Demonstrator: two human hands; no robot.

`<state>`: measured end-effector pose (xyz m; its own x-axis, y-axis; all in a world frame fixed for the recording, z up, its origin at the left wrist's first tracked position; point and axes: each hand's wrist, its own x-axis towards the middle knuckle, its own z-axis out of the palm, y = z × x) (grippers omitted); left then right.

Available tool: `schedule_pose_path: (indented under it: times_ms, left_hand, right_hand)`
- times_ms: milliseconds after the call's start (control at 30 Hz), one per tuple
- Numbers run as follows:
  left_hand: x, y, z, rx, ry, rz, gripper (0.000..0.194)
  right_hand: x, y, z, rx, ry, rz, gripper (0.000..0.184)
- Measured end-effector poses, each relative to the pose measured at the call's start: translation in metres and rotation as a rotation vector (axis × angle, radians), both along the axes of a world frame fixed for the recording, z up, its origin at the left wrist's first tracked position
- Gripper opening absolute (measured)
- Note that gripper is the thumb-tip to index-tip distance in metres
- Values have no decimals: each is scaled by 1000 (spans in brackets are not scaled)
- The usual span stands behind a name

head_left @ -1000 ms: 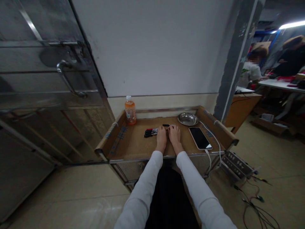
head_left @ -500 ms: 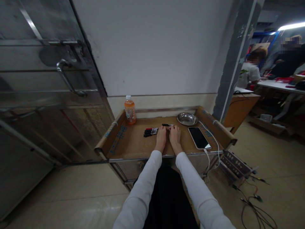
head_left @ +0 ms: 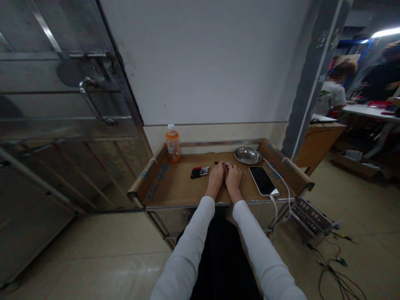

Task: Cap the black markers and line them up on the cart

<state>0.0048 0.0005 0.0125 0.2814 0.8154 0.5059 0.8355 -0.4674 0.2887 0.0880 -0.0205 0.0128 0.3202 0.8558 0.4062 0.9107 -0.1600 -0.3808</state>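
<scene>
My left hand [head_left: 216, 178] and my right hand [head_left: 233, 178] are close together over the cardboard-lined top, their fingers bent inward and nearly meeting. Whatever lies between the fingertips is hidden or too small to name. Just past the fingertips a black marker pen [head_left: 216, 163] lies crosswise, mostly covered by the hands. To the left of my left hand, several marker pens [head_left: 199, 172] rest side by side in a neat row, one with red on it. A phone [head_left: 263, 181] lies to the right of my right hand, with a white cable plugged into it.
An orange drink bottle [head_left: 173, 143] stands at the back left corner. The shallow metal dish [head_left: 247, 155] sits at the back right. Raised cardboard sides edge the cart top [head_left: 175, 187]. A power strip [head_left: 312, 218] and cables are on the floor; people work at the far right.
My hands have drawn together, closing the gap between their fingertips. The view has shifted slightly; the row of pens, the dish and the phone stay in place.
</scene>
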Motion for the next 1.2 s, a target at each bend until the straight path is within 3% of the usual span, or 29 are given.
schedule_pose_path:
  times_ms: [100,267,433,600,767,867,1100,1200]
  left_hand:
    - [1,4,-2,10,66,39,39]
    - [-1,9,-5,-31,203,-63,45]
    - [-2,5,-6,-17,211,-39,42]
    - [-9,-6,-1,-73,209,-124,30]
    - [-20,-20,4,-10,102,66,25]
    - [-24,-25,7,28,65,108,26]
    - [-25,-29,10,44,47,64,24]
    - [-26,-31,11,44,30,80,24]
  right_hand:
    - [-2,-2,2,47,4,-20,34]
    - [-5,-11,8,138,-20,42,36]
    - [-5,-19,12,217,2,139,37]
    - [0,-22,11,242,36,163,36]
    - [4,-20,6,253,72,112,38]
    - [3,-18,1,276,114,141,40]
    - [2,-18,0,229,211,238,49]
    - [1,-24,6,239,147,402,56]
